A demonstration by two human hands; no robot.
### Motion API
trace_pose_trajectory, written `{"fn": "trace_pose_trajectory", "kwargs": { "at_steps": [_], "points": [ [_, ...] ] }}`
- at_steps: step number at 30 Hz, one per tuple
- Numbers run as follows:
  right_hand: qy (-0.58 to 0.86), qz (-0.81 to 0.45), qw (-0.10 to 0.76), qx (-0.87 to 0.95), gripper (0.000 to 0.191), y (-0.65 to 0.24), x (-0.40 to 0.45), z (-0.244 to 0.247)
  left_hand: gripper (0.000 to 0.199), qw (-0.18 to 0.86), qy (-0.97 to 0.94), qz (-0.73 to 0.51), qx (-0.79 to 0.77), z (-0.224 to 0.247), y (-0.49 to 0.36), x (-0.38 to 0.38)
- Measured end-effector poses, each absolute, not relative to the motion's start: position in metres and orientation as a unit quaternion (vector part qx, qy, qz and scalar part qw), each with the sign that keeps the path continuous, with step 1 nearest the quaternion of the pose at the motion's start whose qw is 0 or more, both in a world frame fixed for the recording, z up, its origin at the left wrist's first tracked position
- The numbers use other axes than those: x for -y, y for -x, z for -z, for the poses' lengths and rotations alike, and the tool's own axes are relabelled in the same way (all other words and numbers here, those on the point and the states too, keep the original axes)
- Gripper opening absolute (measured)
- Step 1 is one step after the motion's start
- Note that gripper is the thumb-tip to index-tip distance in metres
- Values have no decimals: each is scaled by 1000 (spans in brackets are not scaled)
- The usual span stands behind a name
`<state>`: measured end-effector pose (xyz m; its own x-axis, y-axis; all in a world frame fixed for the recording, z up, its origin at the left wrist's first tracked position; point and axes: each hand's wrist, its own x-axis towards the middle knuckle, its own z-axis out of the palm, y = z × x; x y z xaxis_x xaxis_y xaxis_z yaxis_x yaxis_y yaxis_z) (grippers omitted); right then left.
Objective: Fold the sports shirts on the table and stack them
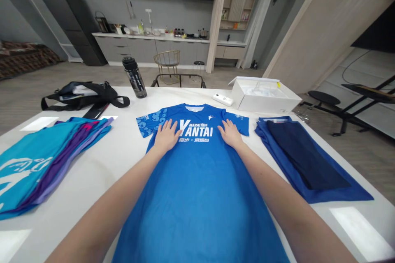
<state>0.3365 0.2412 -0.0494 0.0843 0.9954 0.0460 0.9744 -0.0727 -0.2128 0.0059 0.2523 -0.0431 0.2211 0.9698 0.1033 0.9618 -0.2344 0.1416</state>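
A blue T-shirt with white lettering lies spread flat, its collar at the far end and both short sleeves out to the sides. My left hand rests palm down on its chest, left of the lettering, fingers spread. On the other side of the print, my right hand also lies flat on the cloth with fingers apart. Neither hand grips the fabric. The shirt's lower hem runs out of view at the bottom.
Folded shirts are stacked at the left of the white table; dark blue folded clothes lie at the right. Along the far edge are a black bag, a water bottle, a white device and an open white box.
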Motion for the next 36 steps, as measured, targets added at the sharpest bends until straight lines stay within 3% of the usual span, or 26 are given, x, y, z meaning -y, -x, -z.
{"fn": "trace_pose_trajectory", "kwargs": {
  "at_steps": [8, 18, 26, 36],
  "points": [
    [789, -108, 88, 598, 76, -352, -299, 46, 74, 76, -688, -79, -717, 48, 22, -334],
    [818, -109, 23, 564, 84, -377, -325, 53, 83, 99, -637, -34, -764, 58, 51, -352],
    [716, -86, 50, 691, 79, -334, -347, 51, 70, 29, -753, -70, -654, 54, 25, -361],
    [750, -120, 15, 650, 86, -314, -380, 55, 80, 76, -713, -39, -695, 66, 15, -396]
  ]
}}
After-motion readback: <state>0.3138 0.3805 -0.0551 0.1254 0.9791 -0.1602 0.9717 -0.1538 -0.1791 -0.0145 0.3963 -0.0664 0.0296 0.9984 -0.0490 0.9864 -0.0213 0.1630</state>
